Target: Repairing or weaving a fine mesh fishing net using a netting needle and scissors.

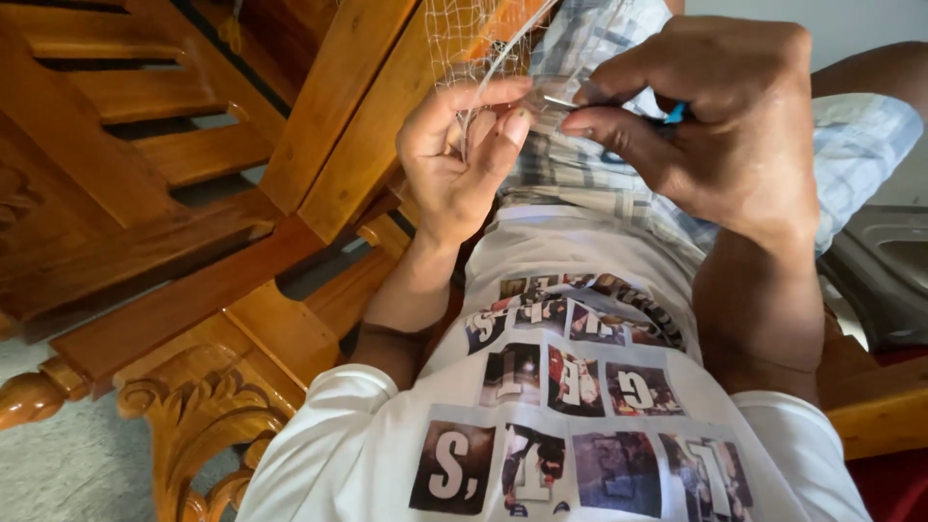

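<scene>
The left hand (454, 159) pinches fine netting (474, 43) near the carved wooden chair (193, 193); just right, the right hand (725, 126) closes its grip on a thin blue-ended tool (619, 104).

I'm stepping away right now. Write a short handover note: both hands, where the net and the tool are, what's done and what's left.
Left hand: fingers pinch the fine mesh net and hold it taut.
Right hand: closed on a thin tool with a blue end, its tip at the mesh beside the left fingers.
The net hangs against the wooden chair, above the lap.
Done: cannot tell how much of the mesh is worked.
Left: the mesh at the pinch is in hand.
</scene>
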